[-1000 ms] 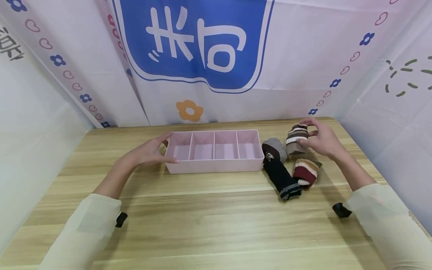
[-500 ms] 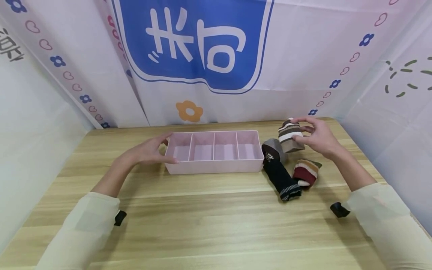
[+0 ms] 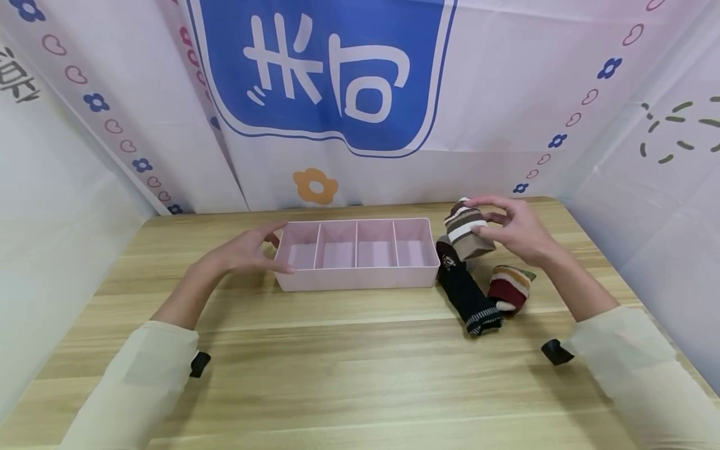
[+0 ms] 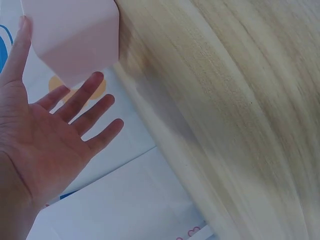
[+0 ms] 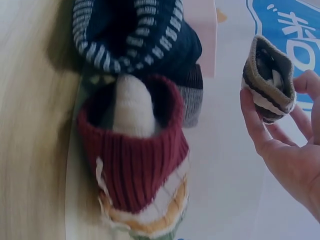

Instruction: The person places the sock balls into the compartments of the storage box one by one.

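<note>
A pink box [image 3: 360, 279] with several compartments stands in the middle of the table. At its left end is my left hand [image 3: 247, 253], thumb along the front rim and fingers spread towards the back corner. The left wrist view shows these fingers fairly straight beside the box wall [image 4: 80, 45]. My right hand [image 3: 520, 230] pinches a rolled brown-and-white striped sock [image 3: 470, 234] above the table, right of the box. In the right wrist view the striped sock [image 5: 269, 80] has its opening facing the camera. Below it lie a black sock [image 3: 467, 297] and a burgundy striped sock [image 3: 510, 287].
A grey sock [image 5: 190, 102] lies beside the black one, mostly hidden in the head view. Printed white cloth [image 3: 478, 125] hangs behind the wooden table [image 3: 349, 375] and along both sides.
My right hand has carried the striped sock left, closer to the box, and it now hides most of the grey sock. My left hand has stayed by the box's left end.
</note>
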A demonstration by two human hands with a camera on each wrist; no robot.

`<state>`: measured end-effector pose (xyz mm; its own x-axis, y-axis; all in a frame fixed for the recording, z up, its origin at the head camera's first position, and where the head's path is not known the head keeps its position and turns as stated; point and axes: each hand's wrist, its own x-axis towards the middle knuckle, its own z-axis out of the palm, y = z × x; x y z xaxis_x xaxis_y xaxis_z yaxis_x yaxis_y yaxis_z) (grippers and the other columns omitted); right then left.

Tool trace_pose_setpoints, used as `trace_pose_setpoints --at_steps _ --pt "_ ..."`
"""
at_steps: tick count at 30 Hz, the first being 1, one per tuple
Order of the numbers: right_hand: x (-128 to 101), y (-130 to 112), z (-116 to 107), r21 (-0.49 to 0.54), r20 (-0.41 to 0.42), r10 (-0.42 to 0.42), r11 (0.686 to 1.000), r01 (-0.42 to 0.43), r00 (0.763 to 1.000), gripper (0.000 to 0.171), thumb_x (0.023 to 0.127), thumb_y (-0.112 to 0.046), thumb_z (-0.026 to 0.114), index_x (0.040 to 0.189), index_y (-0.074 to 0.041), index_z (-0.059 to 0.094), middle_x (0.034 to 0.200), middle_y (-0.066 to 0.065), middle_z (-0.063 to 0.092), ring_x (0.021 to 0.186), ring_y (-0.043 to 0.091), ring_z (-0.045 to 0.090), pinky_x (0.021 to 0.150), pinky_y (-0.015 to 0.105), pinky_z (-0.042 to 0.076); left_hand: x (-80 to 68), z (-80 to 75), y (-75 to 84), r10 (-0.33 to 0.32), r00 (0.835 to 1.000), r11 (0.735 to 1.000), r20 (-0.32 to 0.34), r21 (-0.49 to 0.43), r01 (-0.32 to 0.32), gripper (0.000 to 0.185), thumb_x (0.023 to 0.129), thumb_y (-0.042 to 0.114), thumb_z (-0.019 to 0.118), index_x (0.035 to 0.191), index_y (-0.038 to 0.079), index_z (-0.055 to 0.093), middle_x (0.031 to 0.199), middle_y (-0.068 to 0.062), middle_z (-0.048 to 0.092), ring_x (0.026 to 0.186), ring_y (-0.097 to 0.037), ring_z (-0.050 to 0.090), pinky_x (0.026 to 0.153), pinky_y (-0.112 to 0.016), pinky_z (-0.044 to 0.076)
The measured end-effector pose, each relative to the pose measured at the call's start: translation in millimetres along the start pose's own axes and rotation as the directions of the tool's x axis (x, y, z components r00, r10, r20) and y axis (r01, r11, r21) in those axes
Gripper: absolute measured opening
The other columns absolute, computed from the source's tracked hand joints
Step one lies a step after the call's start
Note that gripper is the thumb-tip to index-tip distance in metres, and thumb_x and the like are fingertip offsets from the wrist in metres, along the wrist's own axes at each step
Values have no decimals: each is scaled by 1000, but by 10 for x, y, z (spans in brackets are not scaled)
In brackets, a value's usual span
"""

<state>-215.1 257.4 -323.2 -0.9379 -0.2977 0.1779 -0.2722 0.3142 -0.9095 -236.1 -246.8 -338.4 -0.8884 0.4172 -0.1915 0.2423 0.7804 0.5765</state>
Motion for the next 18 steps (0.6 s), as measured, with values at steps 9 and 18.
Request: trace_pose_setpoints --at_steps 9,18 --pt "60 -34 147 74 60 19 997 -23 998 45 96 5 65 141 2 58 151 16 48 107 12 66 78 24 57 -27 3 0 -18 1000 1000 17 4 18 112 84 48 84 165 6 19 123 -21 63 112 -35 59 99 -55 47" --pt "124 -12 289 193 50 -36 981 26 998 43 96 9 65 138 -1 64 150 10 51 116 15 63 83 24 57 -41 9 4 -19 999 1000 29 -3 19 112 85 47 83 166 6 17 122 -21 62 110 -34 58 98 -53 46"
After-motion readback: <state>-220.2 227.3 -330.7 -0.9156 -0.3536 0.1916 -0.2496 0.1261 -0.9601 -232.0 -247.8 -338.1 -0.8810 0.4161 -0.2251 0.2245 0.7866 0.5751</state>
